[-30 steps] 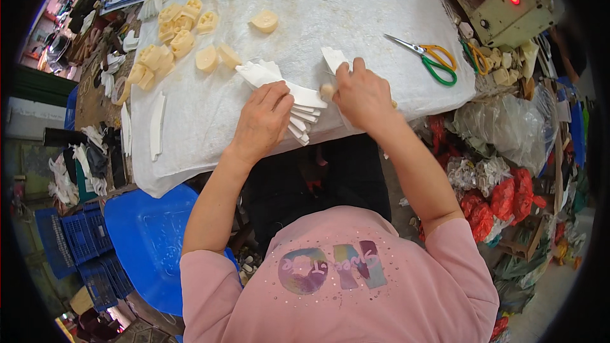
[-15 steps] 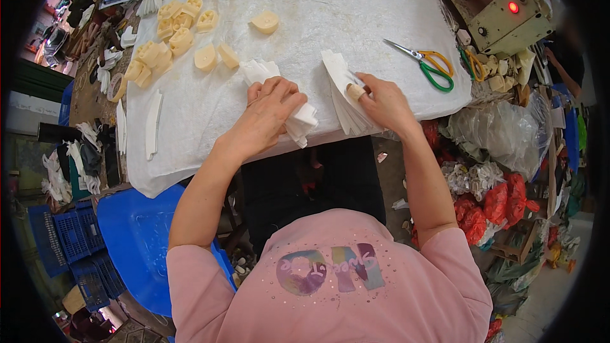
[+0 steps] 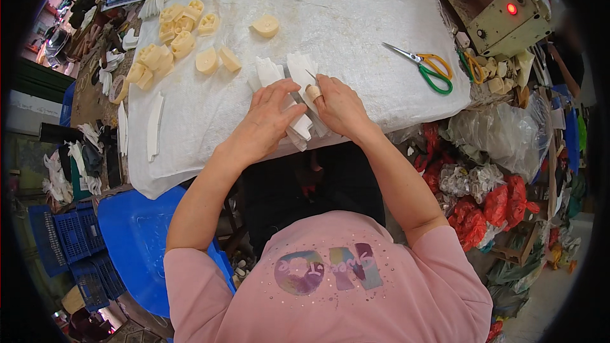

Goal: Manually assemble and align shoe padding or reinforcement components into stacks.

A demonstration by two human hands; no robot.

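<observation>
My left hand [image 3: 268,116] is closed around a bundle of white strips [image 3: 269,71] at the front edge of the covered table. Right beside it, my right hand [image 3: 342,107] grips a second bundle of white strips [image 3: 301,63], and the two bundles lie nearly together, their far ends slightly apart. A tan wrap [image 3: 313,93] covers one finger of the right hand. From that finger a thin, dark pointed piece [image 3: 311,75] sticks out; its kind is too small to tell. The palms hide the middle of both bundles.
Cream moulded pieces [image 3: 152,57] lie in groups at the left, with a single cream piece [image 3: 265,25] farther in. Scissors [image 3: 427,68] with green and orange handles rest at the right. A loose white strip [image 3: 154,127] lies left; a metal box [image 3: 508,19] with a red light stands far right.
My right hand has moved left with its bundle of strips, bringing it up against the left hand's bundle. The left hand has stayed nearly in place.
</observation>
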